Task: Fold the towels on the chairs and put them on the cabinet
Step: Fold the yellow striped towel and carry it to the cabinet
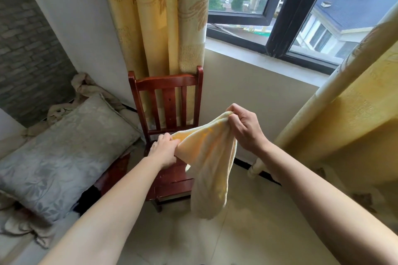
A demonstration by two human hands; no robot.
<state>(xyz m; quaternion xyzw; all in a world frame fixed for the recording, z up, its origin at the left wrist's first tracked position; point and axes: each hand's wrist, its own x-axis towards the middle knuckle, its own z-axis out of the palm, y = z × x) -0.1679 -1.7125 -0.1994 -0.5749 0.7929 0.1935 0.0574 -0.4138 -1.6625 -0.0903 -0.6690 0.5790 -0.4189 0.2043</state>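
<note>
You stand in a corner of a room, facing a wide dark-framed window (301, 6) that looks out on apartment blocks and blue roofs. One pane is swung open. A yellow patterned curtain (155, 17) hangs at the window's left edge, and a second yellow curtain (344, 114) falls along the right side of your view down to the pale tiled floor (247, 232). The wall under the sill is plain cream, and the far left wall has a grey brick pattern (25, 49).

On your left, a large grey floral pillow (64, 153) lies tilted on bedding, with a crumpled beige blanket (86, 86) bunched behind it. Just beside the pillow, a dark red wooden chair (168, 84) stands with its slatted back against the left curtain and its seat toward you.

The pale yellow towel (211, 168) is in the air in front of that chair, held between your two hands. Its upper edge runs slanted from one hand to the other, and the rest hangs in a loose, doubled drape that reaches below the seat's front edge and over the floor. Whether it brushes the seat cannot be told.

Your left hand (164, 150) is the lower one, over the seat; its fingers (172, 139) are curled round the towel's left end. Your right hand (245, 129) is raised higher and to the right, with its fingers (239, 112) and thumb closed in a pinch on the towel's other end.
</note>
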